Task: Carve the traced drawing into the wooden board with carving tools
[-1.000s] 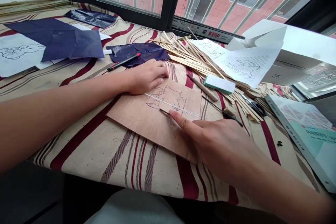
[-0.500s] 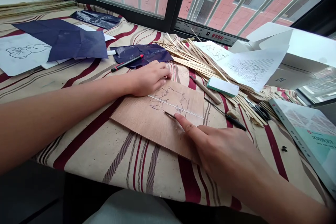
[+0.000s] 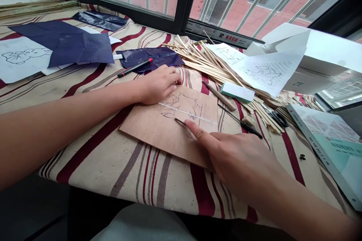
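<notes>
A thin wooden board (image 3: pixel 152 128) with line drawings lies on the striped cloth. Across the drawing runs a pale narrow strip (image 3: pixel 203 119). My left hand (image 3: pixel 160 83) rests at the board's far left edge, its fingers curled; whatever may be under them is hidden. My right hand (image 3: pixel 232 150) is wrapped round a thin carving tool (image 3: pixel 180 121), index finger stretched along its shaft. The tool's tip touches or hovers just over the wood beside the drawing. The tool's handle is hidden in the palm.
Dark blue sheets (image 3: pixel 82 47), a black pen (image 3: pixel 135 68) and drawn papers lie behind. Thin wood strips (image 3: pixel 195 58), a whetstone-like block (image 3: pixel 237 92), a black-handled tool (image 3: pixel 251 129), scissors (image 3: pixel 278 118), a white box (image 3: pixel 325 52) and a book (image 3: pixel 325 150) are at the right.
The view has shifted slightly, so most objects appear a little further left. Both hands keep nearly the same pose on the board.
</notes>
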The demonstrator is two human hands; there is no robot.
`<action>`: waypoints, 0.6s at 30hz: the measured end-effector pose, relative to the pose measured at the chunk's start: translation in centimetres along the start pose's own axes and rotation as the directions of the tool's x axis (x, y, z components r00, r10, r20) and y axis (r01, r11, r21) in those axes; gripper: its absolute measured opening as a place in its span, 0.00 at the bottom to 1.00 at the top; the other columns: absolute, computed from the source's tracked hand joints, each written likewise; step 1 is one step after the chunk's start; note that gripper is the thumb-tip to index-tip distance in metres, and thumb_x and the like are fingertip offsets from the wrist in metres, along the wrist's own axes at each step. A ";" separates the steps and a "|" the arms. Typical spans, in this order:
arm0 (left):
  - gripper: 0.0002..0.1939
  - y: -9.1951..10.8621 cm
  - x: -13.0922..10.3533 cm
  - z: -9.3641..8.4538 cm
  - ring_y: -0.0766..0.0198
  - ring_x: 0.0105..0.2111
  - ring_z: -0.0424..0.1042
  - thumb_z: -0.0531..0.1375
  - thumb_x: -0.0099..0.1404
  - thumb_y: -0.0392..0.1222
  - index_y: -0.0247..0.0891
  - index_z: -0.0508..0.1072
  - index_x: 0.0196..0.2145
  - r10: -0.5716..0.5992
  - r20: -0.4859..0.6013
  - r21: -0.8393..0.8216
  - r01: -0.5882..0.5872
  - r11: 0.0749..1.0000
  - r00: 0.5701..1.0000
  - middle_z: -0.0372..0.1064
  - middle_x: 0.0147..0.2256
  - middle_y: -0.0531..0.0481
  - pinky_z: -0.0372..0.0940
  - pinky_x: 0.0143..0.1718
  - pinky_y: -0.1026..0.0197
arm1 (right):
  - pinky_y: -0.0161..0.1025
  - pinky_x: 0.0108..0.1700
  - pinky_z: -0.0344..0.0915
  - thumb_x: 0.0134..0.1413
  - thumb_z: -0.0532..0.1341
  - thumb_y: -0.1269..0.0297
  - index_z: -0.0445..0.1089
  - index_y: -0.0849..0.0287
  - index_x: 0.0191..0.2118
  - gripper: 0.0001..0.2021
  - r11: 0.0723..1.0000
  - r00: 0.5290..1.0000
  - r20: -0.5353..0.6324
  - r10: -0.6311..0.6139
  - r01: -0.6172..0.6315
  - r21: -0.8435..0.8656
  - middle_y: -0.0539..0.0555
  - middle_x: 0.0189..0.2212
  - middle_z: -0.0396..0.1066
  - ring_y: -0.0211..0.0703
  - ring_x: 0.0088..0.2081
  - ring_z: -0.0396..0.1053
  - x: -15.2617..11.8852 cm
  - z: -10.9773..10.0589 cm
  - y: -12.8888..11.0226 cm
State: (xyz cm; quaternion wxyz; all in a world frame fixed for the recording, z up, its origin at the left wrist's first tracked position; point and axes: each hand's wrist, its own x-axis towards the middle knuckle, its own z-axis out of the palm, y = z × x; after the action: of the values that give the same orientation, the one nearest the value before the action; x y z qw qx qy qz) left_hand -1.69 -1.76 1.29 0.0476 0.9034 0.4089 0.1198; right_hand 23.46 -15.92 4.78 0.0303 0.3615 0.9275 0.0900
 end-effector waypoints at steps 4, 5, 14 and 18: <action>0.19 -0.1 0.0 0.1 0.49 0.53 0.67 0.48 0.74 0.43 0.37 0.72 0.54 0.021 -0.010 0.006 -0.021 1.000 1.000 0.69 0.53 0.39 0.59 0.63 0.47 | 0.43 0.23 0.49 0.53 0.58 0.79 0.67 0.62 0.71 0.38 0.999 0.999 0.019 0.043 -0.043 -0.001 0.51 0.26 0.80 0.43 0.20 0.72 -0.1 0.1 0.1; 0.19 -0.1 0.0 0.0 0.49 0.53 0.67 0.48 0.74 0.43 0.37 0.72 0.54 0.020 -0.011 0.011 -0.020 1.000 1.000 0.69 0.53 0.39 0.59 0.63 0.47 | 0.43 0.23 0.48 0.53 0.58 0.79 0.68 0.62 0.71 0.37 0.999 0.999 0.010 0.040 -0.040 -0.007 0.51 0.27 0.81 0.43 0.20 0.73 0.0 0.1 0.1; 0.19 0.2 0.1 -0.1 0.47 0.53 0.67 0.48 0.73 0.43 0.36 0.72 0.54 0.000 0.011 0.005 0.000 1.000 1.000 0.69 0.54 0.37 0.59 0.63 0.45 | 0.42 0.21 0.48 0.50 0.59 0.79 0.71 0.66 0.68 0.36 1.000 0.998 -0.057 0.013 -0.014 -0.012 0.50 0.23 0.78 0.44 0.17 0.71 -0.2 -0.1 -0.1; 0.18 -0.1 0.0 -0.1 0.49 0.53 0.67 0.48 0.74 0.43 0.38 0.72 0.53 0.016 -0.006 0.012 -0.016 1.000 1.000 0.70 0.53 0.40 0.59 0.63 0.47 | 0.42 0.24 0.44 0.53 0.58 0.79 0.67 0.63 0.71 0.37 0.999 0.998 -0.053 -0.029 0.028 -0.016 0.50 0.25 0.78 0.41 0.19 0.69 -0.4 0.3 0.7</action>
State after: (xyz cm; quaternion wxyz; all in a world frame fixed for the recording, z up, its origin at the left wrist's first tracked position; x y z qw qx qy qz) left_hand -1.77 -1.74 1.33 0.0401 0.9065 0.4026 0.1204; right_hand 24.25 -15.62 4.66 0.0095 0.3455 0.9323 0.1062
